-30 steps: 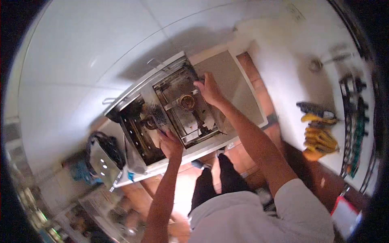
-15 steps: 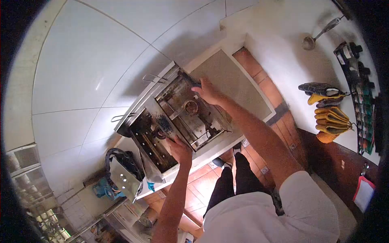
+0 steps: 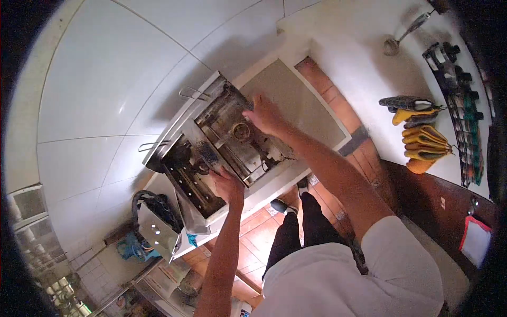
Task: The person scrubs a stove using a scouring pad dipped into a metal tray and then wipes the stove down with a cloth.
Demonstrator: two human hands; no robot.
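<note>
Here, hands (image 3: 228, 187) (image 3: 265, 116) apart over the grimy stove (image 3: 264, 193), right arm (image 3: 332, 170) reaching farther.

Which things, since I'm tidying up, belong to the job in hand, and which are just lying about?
Apparently in the job:
grimy open stove, with left hand and right hand at it
burner ring inside

Just about:
yellow fabric pieces, wall-hung
ladle or strainer, wall-hung
blue bundle, beyond the stove
</note>
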